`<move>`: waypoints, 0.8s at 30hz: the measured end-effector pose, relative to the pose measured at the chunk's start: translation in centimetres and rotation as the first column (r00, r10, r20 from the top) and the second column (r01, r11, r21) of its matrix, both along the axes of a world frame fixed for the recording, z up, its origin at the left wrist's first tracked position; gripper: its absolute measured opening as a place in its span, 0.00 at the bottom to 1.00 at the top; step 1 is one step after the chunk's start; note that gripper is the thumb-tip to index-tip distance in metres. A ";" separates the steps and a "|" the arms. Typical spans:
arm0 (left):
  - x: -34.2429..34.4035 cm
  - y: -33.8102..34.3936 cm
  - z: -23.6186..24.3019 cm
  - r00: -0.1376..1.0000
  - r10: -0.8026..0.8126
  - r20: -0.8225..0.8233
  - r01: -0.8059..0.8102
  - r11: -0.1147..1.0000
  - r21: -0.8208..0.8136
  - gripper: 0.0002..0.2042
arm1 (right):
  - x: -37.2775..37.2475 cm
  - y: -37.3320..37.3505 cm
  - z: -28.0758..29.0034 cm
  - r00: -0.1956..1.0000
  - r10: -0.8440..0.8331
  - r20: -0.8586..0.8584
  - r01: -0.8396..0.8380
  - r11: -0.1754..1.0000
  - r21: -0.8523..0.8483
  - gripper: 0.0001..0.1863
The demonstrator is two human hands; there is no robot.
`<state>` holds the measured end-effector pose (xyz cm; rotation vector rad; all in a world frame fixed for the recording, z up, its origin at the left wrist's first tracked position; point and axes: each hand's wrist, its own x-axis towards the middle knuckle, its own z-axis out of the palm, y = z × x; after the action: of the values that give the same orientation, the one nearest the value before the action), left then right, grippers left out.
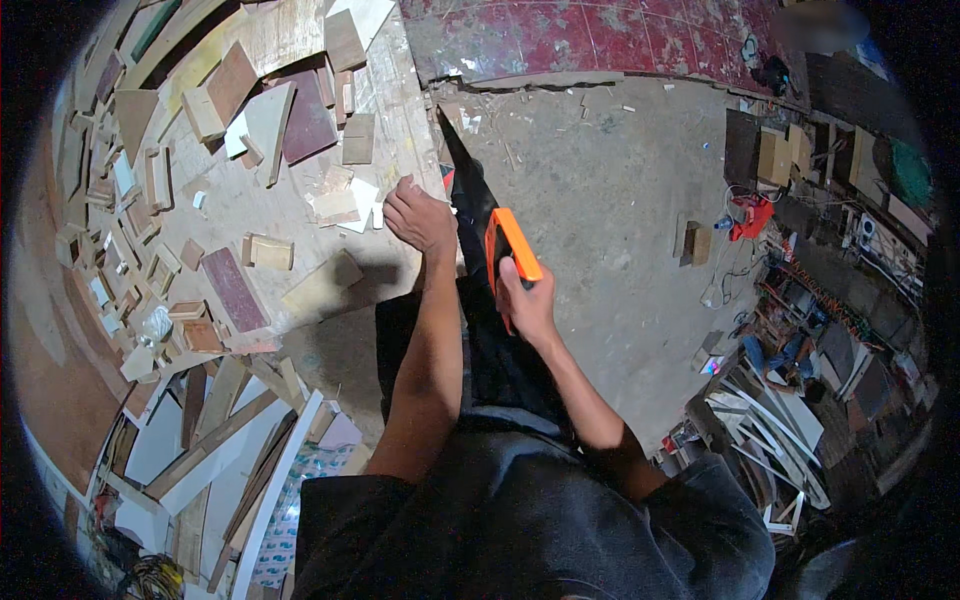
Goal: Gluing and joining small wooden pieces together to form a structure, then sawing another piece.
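My right hand (527,300) is wrapped round the orange handle of a handsaw (470,190). The saw's dark blade points away from me, along the right edge of a wooden worktable (385,110). At that edge my left hand (420,217) has its fingers curled in, close to the blade. Whatever the left fingers may hold is hidden. Small pale wood scraps (338,205) lie just left of that hand. A flat light board (322,283) lies nearer me, partly in my arm's shadow.
Many wood offcuts (232,290) cover the table's left side. Below it, long boards (210,430) are stacked at an angle. On the right, a concrete floor (610,200) leads to a red bag (752,217), cables and piled white strips (770,420).
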<state>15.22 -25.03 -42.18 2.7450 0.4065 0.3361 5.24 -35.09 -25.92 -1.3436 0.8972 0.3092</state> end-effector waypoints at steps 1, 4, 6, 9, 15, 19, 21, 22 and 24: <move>0.0 -0.1 0.0 1.000 0.016 -0.023 -0.017 1.000 -0.012 0.09 | -0.2 0.2 0.8 0.997 -0.076 0.017 0.074 0.993 0.092 0.18; 0.1 -0.5 0.4 0.995 0.038 -0.090 -0.042 0.998 -0.045 0.09 | -0.5 0.8 1.5 0.997 -0.073 0.034 0.069 0.991 0.111 0.17; 0.1 -0.4 0.5 0.995 0.044 -0.093 -0.049 0.998 -0.049 0.09 | -0.2 1.1 1.9 0.999 -0.042 0.028 0.038 0.990 0.134 0.18; 0.1 -0.1 0.2 0.996 0.050 -0.080 -0.054 0.997 -0.060 0.09 | 0.0 1.2 2.0 0.999 -0.050 0.004 0.049 0.986 0.160 0.18; 0.1 0.0 0.3 0.995 0.039 -0.092 -0.047 0.995 -0.090 0.10 | 1.1 1.1 2.6 1.000 -0.001 0.000 0.001 0.995 0.102 0.18; 0.0 0.1 0.3 0.994 0.032 -0.104 -0.041 0.996 -0.084 0.09 | 2.1 1.3 4.1 1.000 -0.019 -0.013 0.020 0.994 0.112 0.21; 0.0 0.2 0.2 0.995 0.028 -0.092 -0.035 0.997 -0.067 0.09 | 2.3 1.3 4.4 1.000 -0.004 -0.027 0.008 0.990 0.144 0.17; 0.1 0.2 0.2 0.997 0.025 -0.079 -0.029 0.998 -0.048 0.09 | 2.4 1.4 4.4 1.000 -0.004 -0.027 0.008 0.989 0.145 0.17; 0.1 0.4 0.2 0.997 0.019 -0.079 -0.023 0.998 -0.057 0.09 | 2.7 1.4 4.4 0.997 0.053 -0.047 -0.047 0.993 0.109 0.17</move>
<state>15.30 -24.66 -42.02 2.7053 0.4582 0.2187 7.98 -33.68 -21.53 -1.2643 0.8773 0.4259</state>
